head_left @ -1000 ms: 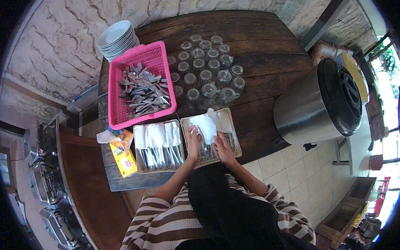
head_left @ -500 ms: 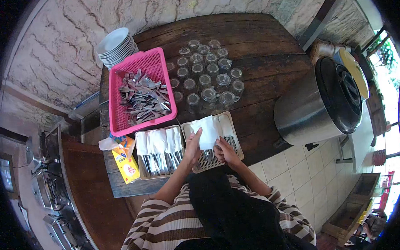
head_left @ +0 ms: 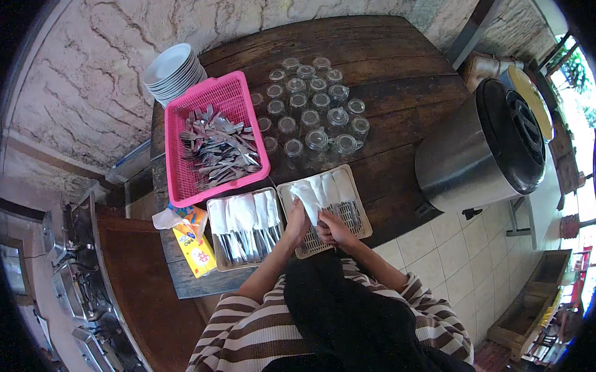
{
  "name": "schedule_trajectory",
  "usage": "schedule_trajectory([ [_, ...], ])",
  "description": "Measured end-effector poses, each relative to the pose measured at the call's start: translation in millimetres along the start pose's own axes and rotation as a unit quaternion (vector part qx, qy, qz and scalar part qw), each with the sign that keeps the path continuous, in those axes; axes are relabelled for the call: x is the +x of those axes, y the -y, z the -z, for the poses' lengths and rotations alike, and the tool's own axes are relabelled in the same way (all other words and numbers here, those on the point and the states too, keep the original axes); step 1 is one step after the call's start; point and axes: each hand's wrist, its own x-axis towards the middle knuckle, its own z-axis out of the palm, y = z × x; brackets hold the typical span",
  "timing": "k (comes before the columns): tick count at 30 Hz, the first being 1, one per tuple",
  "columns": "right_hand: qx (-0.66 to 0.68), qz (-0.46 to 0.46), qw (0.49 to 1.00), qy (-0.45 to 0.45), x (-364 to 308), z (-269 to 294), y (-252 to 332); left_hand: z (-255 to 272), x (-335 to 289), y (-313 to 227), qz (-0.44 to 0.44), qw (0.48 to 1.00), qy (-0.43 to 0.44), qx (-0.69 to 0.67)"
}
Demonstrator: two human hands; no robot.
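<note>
A white paper napkin, folded into a narrow wrap, is gripped by my left hand above the right-hand cutlery basket. My right hand is closed at the napkin's lower end; what its curled fingers hold is hidden. Beneath my hands, that cream basket holds several napkin-wrapped cutlery sets along its far side, metal handles toward me. Left of it, a second cream basket is filled with a row of similar wrapped sets.
A pink basket of loose forks and spoons stands behind, beside stacked white plates. Upturned glass mugs cover the table's middle. A yellow tissue pack lies left; a large steel pot stands right.
The napkin, spread broad and flat before, is now folded over into a narrower, slanted wrap. My left fingers have curled further around it, while my right hand stays at its lower end.
</note>
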Motion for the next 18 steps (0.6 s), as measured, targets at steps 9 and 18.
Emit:
schedule_trajectory([
  [9, -0.091, 0.051, 0.993, -0.053, 27, 10, -27, 14, 3, 3, -0.025, 0.995, -0.091, 0.021],
  [18, -0.265, 0.045, 0.957, -0.108, 54, 22, -53, 27, 15, 11, -0.012, 0.992, -0.1, 0.07],
])
